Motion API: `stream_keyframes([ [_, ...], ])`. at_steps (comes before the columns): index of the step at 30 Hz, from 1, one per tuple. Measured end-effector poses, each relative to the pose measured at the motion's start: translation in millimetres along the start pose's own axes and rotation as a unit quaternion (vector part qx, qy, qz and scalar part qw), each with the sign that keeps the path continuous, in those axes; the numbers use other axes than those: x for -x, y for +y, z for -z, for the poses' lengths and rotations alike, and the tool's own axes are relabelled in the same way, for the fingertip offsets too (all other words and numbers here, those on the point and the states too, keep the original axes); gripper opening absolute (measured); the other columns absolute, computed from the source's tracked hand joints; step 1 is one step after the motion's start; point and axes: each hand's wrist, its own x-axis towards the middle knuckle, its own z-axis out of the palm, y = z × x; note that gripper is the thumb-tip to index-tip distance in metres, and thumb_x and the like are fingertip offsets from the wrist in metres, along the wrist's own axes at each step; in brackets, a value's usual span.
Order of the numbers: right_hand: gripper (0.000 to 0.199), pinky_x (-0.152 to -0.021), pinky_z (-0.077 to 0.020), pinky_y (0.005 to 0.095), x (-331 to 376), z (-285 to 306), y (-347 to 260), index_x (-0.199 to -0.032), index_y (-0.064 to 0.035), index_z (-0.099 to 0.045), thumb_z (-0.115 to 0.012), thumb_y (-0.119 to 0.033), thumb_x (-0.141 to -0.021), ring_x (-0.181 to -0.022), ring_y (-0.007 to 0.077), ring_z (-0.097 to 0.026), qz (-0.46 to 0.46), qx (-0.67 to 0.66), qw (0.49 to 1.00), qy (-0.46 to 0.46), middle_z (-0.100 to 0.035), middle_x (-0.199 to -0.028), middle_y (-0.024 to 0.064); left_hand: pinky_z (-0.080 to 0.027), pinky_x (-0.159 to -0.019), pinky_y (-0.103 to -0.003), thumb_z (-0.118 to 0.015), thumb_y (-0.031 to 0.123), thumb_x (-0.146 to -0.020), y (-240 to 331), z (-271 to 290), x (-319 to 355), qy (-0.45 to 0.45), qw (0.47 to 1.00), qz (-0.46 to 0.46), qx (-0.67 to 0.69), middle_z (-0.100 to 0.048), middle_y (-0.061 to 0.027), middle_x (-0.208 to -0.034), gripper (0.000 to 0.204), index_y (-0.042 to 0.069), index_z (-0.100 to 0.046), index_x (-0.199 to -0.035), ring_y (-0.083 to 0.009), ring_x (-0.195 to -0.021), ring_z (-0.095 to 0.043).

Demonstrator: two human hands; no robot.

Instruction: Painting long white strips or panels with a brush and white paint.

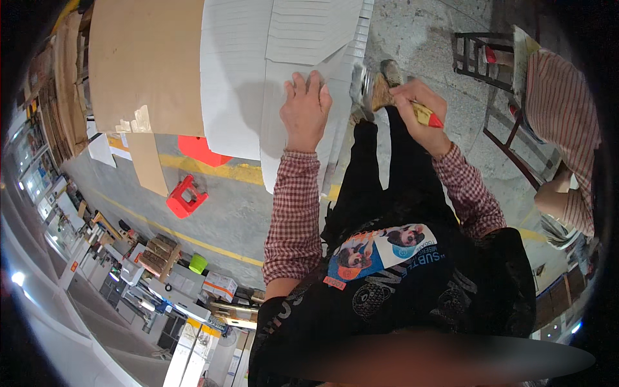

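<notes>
My left hand (304,111) is pressed flat, fingers spread, on the top white corrugated sheet (293,97) of a stack lying on the floor in front of me — it's pinning the sheet, not pinching anything. My right hand (420,106) has its grip closed round a tool with a yellow and red handle (427,117), its working end low by my shoe (367,87) at the sheet's right edge. Looks to me like the cutting or scoring step, so next I'd want steady pressure and fingers kept off that edge. Packaging round here: a big brown cardboard panel (145,64) left of the white sheets, a red plastic piece (185,197) by the yellow floor line (225,171), and a small white box (219,284) further off.
</notes>
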Motion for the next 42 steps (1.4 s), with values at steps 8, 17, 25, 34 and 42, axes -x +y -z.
stream_keyframes([
  [8,0.003,-0.060,-0.0451,0.0245,-33.9,9.7,5.6,-0.079,0.0023,-0.060,-0.060,0.002,-0.082,-0.066,0.0123,-0.058,0.056,0.039,0.995,0.070,-0.062,-0.077,0.0077,-0.052,-0.067,-0.046,-0.043,0.027,-0.093,8.7,2.7,-11.2,-0.004,1.000,-0.011,0.001,-0.054,-0.0193,-0.116,0.034,0.011,-0.053,-0.121,-0.0375,-0.101,-0.055],
  [17,0.005,-0.064,-0.0452,0.0255,23.6,1.9,-17.4,-0.077,0.0030,-0.060,-0.061,0.001,-0.081,-0.071,0.0142,-0.059,-0.005,-0.015,0.999,0.034,-0.064,-0.080,0.0101,-0.016,-0.108,-0.053,-0.062,0.046,-0.080,18.6,-30.2,52.1,0.057,0.995,0.081,0.007,-0.021,-0.0283,-0.145,0.080,0.005,-0.030,-0.142,-0.0482,-0.134,-0.019],
  [25,0.004,-0.060,-0.0445,0.0240,-16.6,-5.0,1.0,-0.079,0.0022,-0.059,-0.062,0.000,-0.082,-0.065,0.0122,-0.057,0.066,0.041,0.993,0.092,-0.060,-0.075,0.0068,-0.041,-0.092,-0.048,-0.055,0.037,-0.087,-0.2,-13.0,54.3,0.048,0.999,0.012,-0.002,-0.040,-0.0288,-0.132,0.056,0.006,-0.044,-0.132,-0.0493,-0.119,-0.040],
  [34,0.004,-0.063,-0.0466,0.0272,39.1,-17.9,-28.3,-0.079,0.0020,-0.058,-0.061,0.002,-0.081,-0.069,0.0166,-0.060,-0.011,-0.004,1.000,0.007,-0.061,-0.077,0.0101,-0.050,-0.078,-0.046,-0.046,0.030,-0.092,-8.2,1.4,42.0,-0.003,1.000,-0.006,0.024,-0.052,-0.0232,-0.121,0.037,0.009,-0.053,-0.122,-0.0452,-0.108,-0.050],
  [42,0.003,-0.061,-0.0449,0.0255,23.6,-23.2,-17.9,-0.079,0.0019,-0.059,-0.061,0.002,-0.080,-0.067,0.0144,-0.058,0.018,0.010,0.998,0.053,-0.060,-0.074,0.0088,-0.048,-0.085,-0.046,-0.051,0.032,-0.090,-1.0,-2.5,50.8,0.008,0.999,0.016,0.032,-0.049,-0.0242,-0.126,0.043,0.007,-0.052,-0.124,-0.0465,-0.114,-0.047],
])
